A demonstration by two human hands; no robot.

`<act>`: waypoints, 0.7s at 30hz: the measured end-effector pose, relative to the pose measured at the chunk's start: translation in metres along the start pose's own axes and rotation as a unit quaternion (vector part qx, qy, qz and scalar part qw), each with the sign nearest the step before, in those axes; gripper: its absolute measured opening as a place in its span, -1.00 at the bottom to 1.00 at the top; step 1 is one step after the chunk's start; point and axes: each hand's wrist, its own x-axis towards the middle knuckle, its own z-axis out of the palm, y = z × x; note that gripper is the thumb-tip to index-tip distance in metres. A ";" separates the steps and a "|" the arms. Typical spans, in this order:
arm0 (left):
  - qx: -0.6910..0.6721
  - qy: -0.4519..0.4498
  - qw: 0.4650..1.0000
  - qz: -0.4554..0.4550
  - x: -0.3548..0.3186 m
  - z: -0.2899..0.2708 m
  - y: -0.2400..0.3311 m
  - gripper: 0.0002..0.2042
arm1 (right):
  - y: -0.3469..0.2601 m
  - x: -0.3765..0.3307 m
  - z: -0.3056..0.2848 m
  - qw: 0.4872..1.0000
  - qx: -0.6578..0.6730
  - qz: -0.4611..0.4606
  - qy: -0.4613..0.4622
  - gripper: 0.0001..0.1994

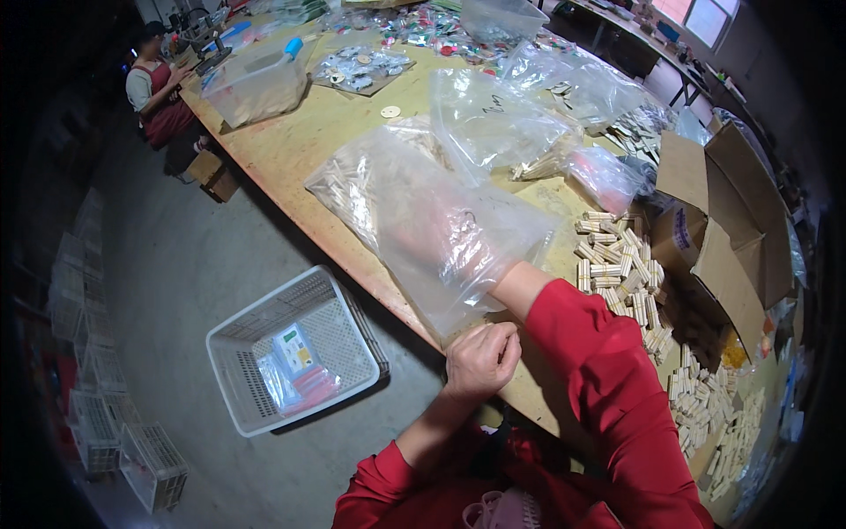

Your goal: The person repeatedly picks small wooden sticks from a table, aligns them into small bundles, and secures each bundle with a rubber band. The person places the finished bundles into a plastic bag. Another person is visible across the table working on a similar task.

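Showing only as a blurred shape through a large, cloudy plastic bag (397, 189), a person's right hand (432, 227) is lying inside, with a bare forearm (522, 289) and loose red sleeve (586, 339) extending from the bag's mouth. How far its fingers are spreading, and whether they are gripping anything, cannot be told. The left hand (483, 360) is resting in a closed curl just beside the bag's near edge — whether it is pinching any film is unclear.

The bag is lying on a yellowish worktable (286, 167), slender pale wooden pieces (346, 189) filling its far end. The step in hand is seemingly one of working inside the bag; the next move is likely calling for a mouth held wide, so thin film is not catching on the sleeve.

Crowding the far side, a second clear bag with dark handwriting (493, 119) is touching the first and looks likeliest to be getting in the way. Banded bundles of pale wooden sticks (621, 269) are lying right of the forearm, beside a brown cardboard box with raised flaps (727, 251). Below the table's edge, a whitish slatted plastic basket (227, 379) is holding flat packets (300, 361) — a co-worker (159, 93) is sitting beyond.
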 end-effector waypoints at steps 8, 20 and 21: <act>0.038 -0.012 0.999 0.011 -0.011 -0.001 -0.015 -0.86 | -0.011 0.030 0.037 0.997 -0.068 0.016 -0.035 -0.63; 0.001 0.017 1.000 -0.005 -0.001 -0.002 0.001 -0.90 | 0.020 0.004 0.035 0.998 -0.040 0.021 -0.045 -0.69; 0.003 0.018 1.000 0.004 -0.001 -0.002 0.001 -0.91 | 0.025 0.000 0.032 0.999 -0.015 0.024 -0.039 -0.69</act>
